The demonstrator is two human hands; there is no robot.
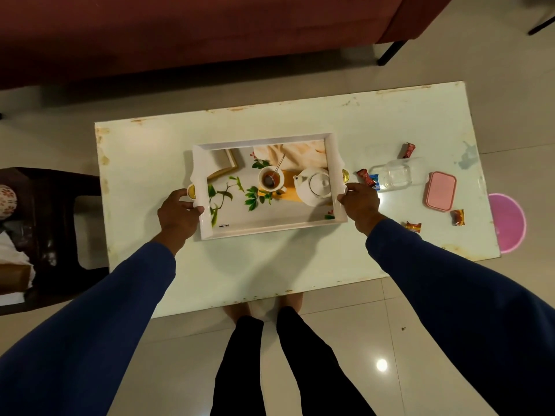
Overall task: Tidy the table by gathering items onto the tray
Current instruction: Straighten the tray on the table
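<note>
A dark red sofa fills the far side, and in front of it stands one pale bench on a tiled floor. At the left of the bench is one dark brown chair with some paper things on it, too unclear to name. One white tray lies flat near the middle of the bench; its bottom has a printed picture of a teapot, a cup and leaves, and nothing real lies in it. The left hand has its grip closed on the left handle of the tray, and the right hand has its grip closed on the right handle; both arms wear blue sleeves. At the right of the tray, on the bench, is one clear plastic container, lying near the tray's right end, and I cannot tell if something is inside it. Just beside it, further right, is one pink box with its lid on. One round pink object shows on the floor past the right edge of the bench. There are five small wrapped candies on the bench: one red above the clear container, one red and one blue touching between tray and container, and two orange ones nearer the person
</note>
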